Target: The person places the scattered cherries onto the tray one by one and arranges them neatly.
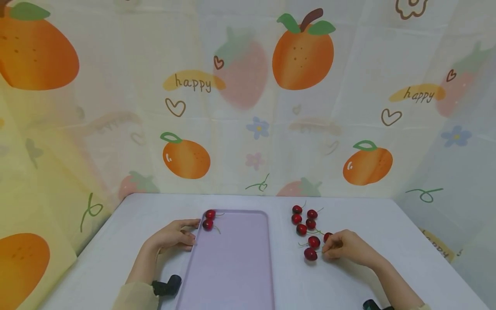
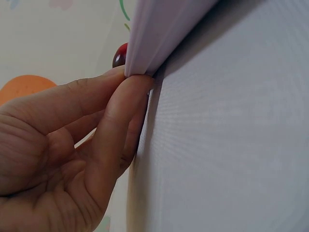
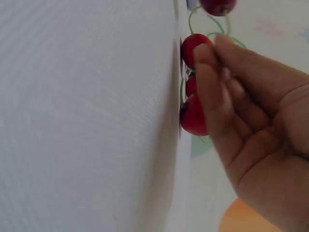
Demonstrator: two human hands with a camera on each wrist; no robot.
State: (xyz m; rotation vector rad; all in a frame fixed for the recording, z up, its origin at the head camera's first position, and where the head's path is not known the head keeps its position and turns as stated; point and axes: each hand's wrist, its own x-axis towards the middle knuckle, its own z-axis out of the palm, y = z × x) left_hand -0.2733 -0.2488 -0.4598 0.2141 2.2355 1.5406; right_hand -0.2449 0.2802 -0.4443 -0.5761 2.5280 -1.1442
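Observation:
My left hand holds the left edge of a lilac tray. Close up in the left wrist view, thumb and forefinger of the left hand pinch the tray's rim. Two red cherries with stems, an upper cherry and a lower cherry, lie in the tray's far left corner. To the right of the tray, my right hand pinches the stem of the nearest cherry. The right wrist view shows that cherry beyond the fingertips of the right hand.
Several more cherries lie grouped on the white table right of the tray; one cherry is partly behind the right hand. A fruit-printed cloth hangs behind and beside the table.

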